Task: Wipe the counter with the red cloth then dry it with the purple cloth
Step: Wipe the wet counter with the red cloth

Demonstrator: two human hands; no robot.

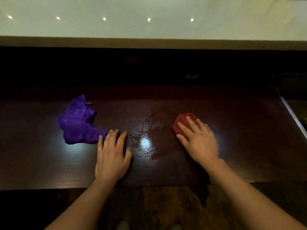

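Observation:
The dark wooden counter (pixel 166 166) stretches across the view, with a wet, streaky sheen in its middle. A bunched red cloth (pixel 181 121) lies on its right part, and my right hand (pixel 198 139) presses flat on top of it, fingers spread over the cloth. A crumpled purple cloth (pixel 77 122) lies on the left part of the counter. My left hand (pixel 112 155) rests flat on the wood just right of the purple cloth's near corner, fingers apart, holding nothing.
A raised dark back ledge (pixel 149 68) runs along the far side under a pale glossy wall. A metal edge (pixel 294 117) slants along the counter's right end. The counter's near edge runs just behind my wrists, with patterned floor below.

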